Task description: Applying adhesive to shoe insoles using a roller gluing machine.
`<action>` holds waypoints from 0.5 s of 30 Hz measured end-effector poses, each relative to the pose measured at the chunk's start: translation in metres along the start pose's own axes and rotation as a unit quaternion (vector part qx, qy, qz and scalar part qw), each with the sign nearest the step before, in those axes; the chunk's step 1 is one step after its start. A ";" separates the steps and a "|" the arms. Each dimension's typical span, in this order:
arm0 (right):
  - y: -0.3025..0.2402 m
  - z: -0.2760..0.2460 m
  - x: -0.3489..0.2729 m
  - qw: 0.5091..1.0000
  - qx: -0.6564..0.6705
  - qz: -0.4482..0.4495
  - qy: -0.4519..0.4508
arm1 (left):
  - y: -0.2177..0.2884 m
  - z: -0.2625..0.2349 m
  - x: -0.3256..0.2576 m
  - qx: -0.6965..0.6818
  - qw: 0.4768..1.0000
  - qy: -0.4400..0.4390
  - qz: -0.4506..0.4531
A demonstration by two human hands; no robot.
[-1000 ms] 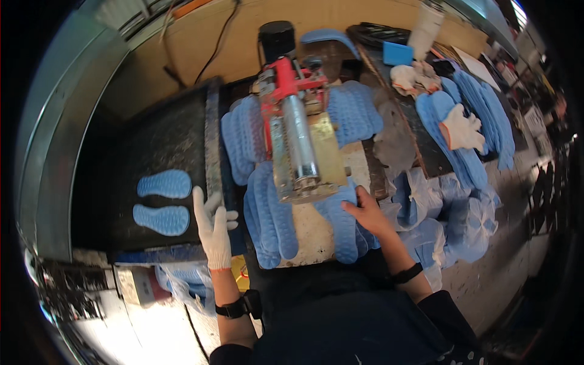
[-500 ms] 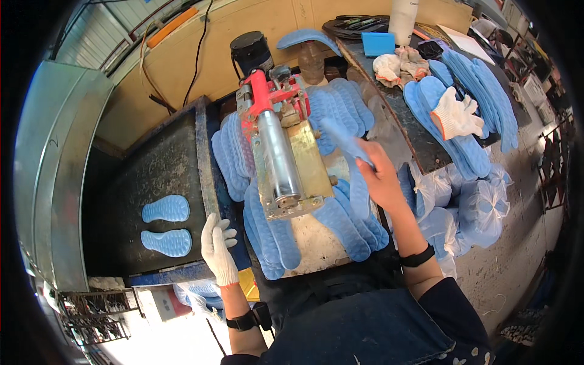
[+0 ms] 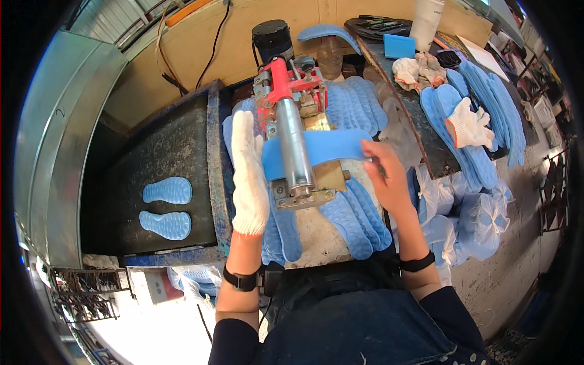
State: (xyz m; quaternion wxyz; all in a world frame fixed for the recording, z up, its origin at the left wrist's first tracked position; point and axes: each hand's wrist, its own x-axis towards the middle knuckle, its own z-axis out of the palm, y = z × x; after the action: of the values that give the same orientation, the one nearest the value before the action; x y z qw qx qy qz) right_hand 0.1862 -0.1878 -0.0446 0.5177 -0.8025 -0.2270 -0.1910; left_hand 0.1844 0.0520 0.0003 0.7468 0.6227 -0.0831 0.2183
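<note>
Looking down from your head, your gloved left hand (image 3: 249, 173) lies flat, fingers together, on one end of a blue insole (image 3: 319, 149) stretched across the metal roller (image 3: 295, 149) of the red machine (image 3: 286, 85) mid-bench. Your bare right hand (image 3: 383, 176) pinches the insole's other end. Two more insoles (image 3: 165, 207) rest on the dark tray (image 3: 176, 146) along the bench's left edge.

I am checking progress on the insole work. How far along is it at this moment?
Done, it seems: two insoles lie on the dark belt at the left. In hand: one blue insole is stretched across the roller, the gloved left hand at one end, the bare right hand at the other. Left: piles of insoles beside the machine, and more on the bench at the right.
</note>
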 end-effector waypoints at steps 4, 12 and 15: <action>0.019 0.005 -0.031 0.985 0.115 0.125 0.032 | -0.046 -0.046 -0.004 0.048 0.998 0.011 -0.027; 0.044 0.024 -0.071 0.954 0.151 0.256 -0.034 | -0.046 -0.062 -0.048 0.121 0.985 0.000 -0.119; 0.053 0.048 -0.081 0.938 0.184 0.283 -0.082 | -0.041 -0.066 -0.070 -0.098 0.966 0.053 -0.232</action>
State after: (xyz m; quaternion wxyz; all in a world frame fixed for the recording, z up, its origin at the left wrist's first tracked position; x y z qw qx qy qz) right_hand 0.1531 -0.1769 -0.1467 0.6683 -0.7374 -0.0634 0.0751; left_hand 0.1299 0.0954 -0.0778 0.8379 0.5359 0.0822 0.0624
